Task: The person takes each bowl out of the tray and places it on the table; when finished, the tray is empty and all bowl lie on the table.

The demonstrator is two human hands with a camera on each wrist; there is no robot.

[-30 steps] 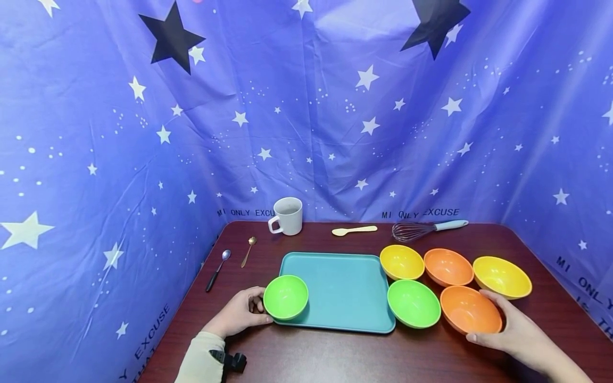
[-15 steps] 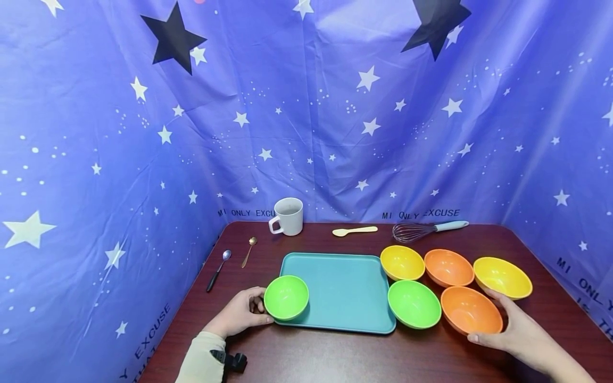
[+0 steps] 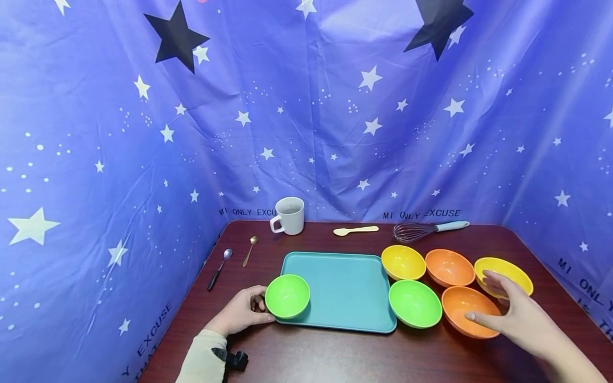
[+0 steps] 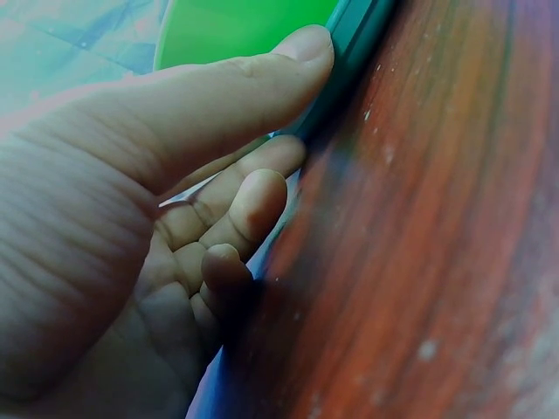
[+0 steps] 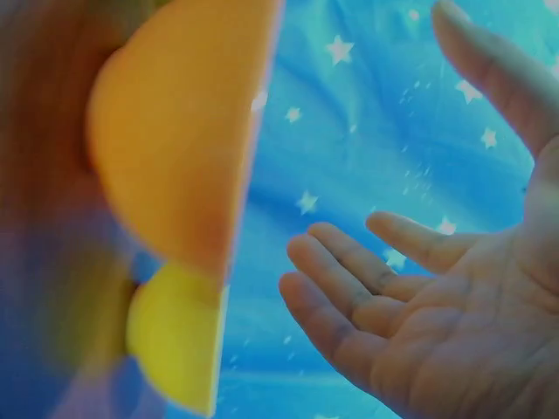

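In the head view my left hand rests at the left edge of the teal tray, beside a green bowl on the tray's left end. The left wrist view has my thumb by the tray's rim, the other fingers loosely curled below; no firm hold shows. My right hand hovers over the right side of the near orange bowl, fingers spread and holding nothing. In the right wrist view the palm stands apart from the orange bowl.
A second green bowl, yellow bowls and another orange bowl stand right of the tray. Along the back are a white mug, a cream spoon and a whisk. Two small spoons lie left.
My right hand has come off the near orange bowl, lifting slightly up and to the right. My left hand and the green bowl beside it stay in place.
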